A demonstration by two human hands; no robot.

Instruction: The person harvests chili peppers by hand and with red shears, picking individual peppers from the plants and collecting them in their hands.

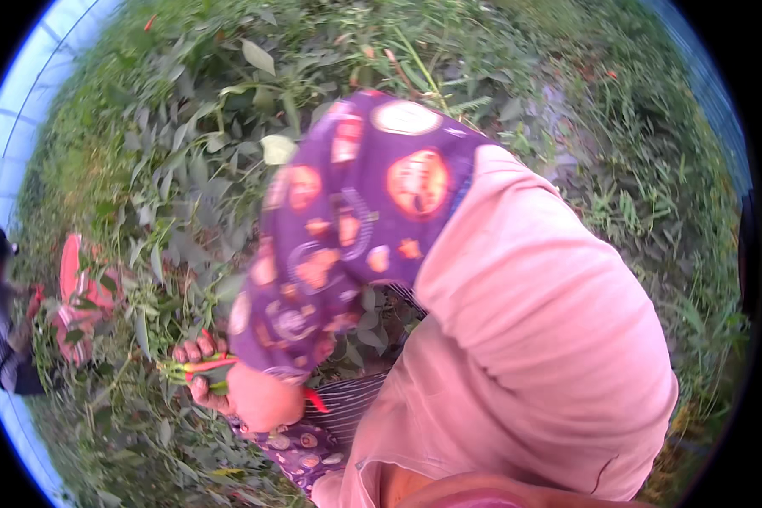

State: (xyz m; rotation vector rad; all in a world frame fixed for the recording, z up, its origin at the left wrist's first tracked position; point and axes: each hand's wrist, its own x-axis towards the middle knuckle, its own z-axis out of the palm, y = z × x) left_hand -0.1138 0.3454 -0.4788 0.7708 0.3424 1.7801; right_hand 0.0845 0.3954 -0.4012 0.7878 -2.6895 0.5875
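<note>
Several slender green and red chili peppers [193,366] lie between the curled fingers and thumb of my left hand [203,350]. Over it lies my right hand [263,397], blurred and seen from the back, with its fingers hidden. A red chili [316,400] sticks out by the right wrist; what holds it cannot be made out. Both forearms wear purple patterned sleeve covers [349,216], the right arm arching across the middle of the view. Leafy chili plants [197,209] surround the hands.
At the far left, another person [3,317] in a striped top is beside a pink-red container [70,273] among the plants. Blue netting or sheeting [13,127] bounds the left; more blue sheeting [705,82] stands upper right. Greyish ground sheet [552,120] shows between foliage.
</note>
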